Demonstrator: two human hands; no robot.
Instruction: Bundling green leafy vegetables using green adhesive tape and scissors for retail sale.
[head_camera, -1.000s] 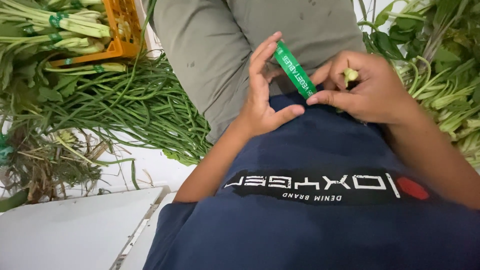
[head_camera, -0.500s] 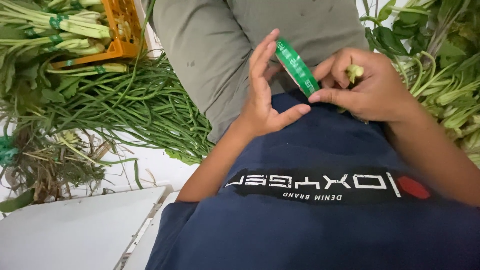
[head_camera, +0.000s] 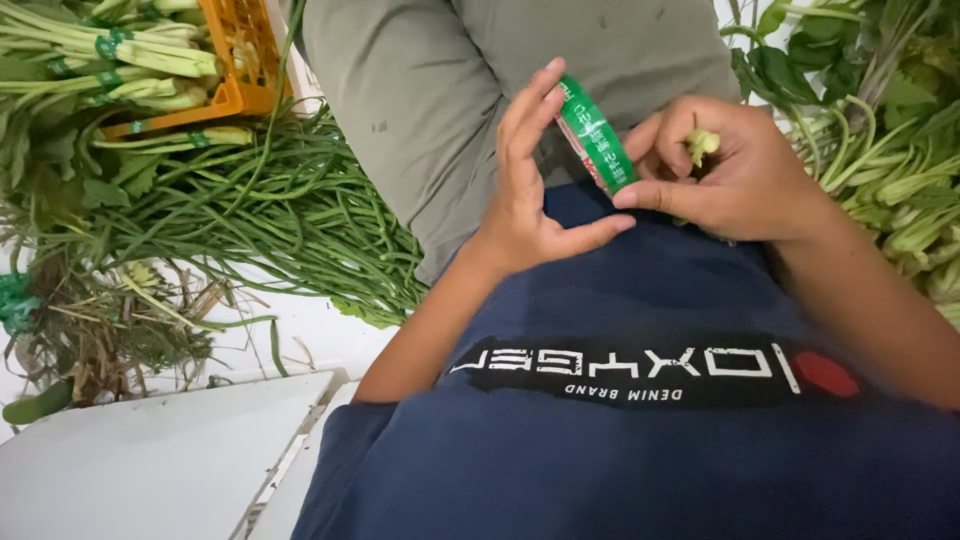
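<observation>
Nearest, a dark blue shirt front. Just beyond, the left hand (head_camera: 525, 195), fingers straight and half spread, steadies a narrow green printed tape strip (head_camera: 597, 137) at its 2 o'clock. The right hand (head_camera: 735, 170) pinches the strip's lower end while curled round pale green stems (head_camera: 702, 145). Judged: binding is starting; next needs wrapping. Farther at 10 o'clock, loose green stalks (head_camera: 270, 215), an orange plastic crate (head_camera: 240, 60)
</observation>
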